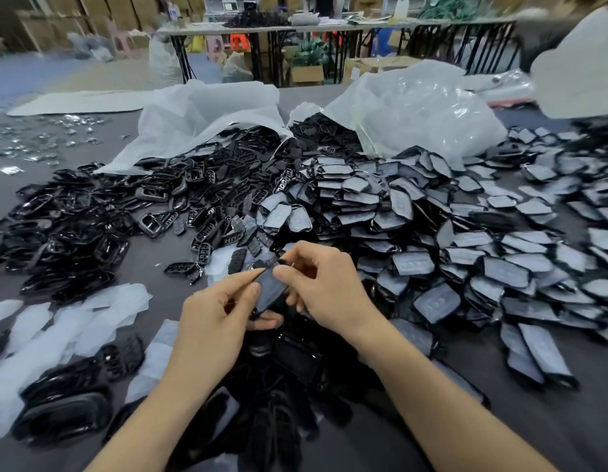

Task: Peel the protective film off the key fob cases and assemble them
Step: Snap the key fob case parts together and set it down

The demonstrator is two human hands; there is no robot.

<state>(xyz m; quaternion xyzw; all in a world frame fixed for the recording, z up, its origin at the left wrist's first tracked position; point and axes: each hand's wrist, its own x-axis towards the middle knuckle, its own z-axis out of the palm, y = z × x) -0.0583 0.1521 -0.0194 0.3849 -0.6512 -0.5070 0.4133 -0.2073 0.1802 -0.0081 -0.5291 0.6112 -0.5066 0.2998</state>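
Work surface: a table (507, 424) covered in grey cloth, loaded with parts across nearly its full width.

Held part: 1 key fob case (269, 287), black with grey protective film on its upper face, is held above the near centre of the table between the 2 hands. The left hand (212, 316) pinches its left edge with thumb and forefinger closed together; its other fingers are curled under the case. The right hand (324, 287) pinches the far end of the case with thumb and forefinger clamped; its other fingers are bent inward. Whether the film has begun to lift cannot be determined.

Stock on the surface:
- Right half: a large heap of film-covered cases (432, 233), grey faces mostly up.
- Left half: a heap of glossy black frames (74, 226) and button inserts.
- Near left: loose sheets of peeled film (91, 315), lying flat and overlapping.
- Directly below the hands: a blurred cluster of black parts (292, 352).
- Far left: scattered small clear pieces (40, 141).

Containers: a white woven sack (200, 120) lies open behind the black frames; a clear plastic bag (421, 107) lies open behind the filmed cases. Parts spill from both mouths.

Room: a warehouse-type space. Folding tables (330, 28) with black legs stand behind, carrying mixed goods. Cardboard boxes (307, 74) sit on the floor beneath them, and stacked cartons (108, 11) line the rear wall.
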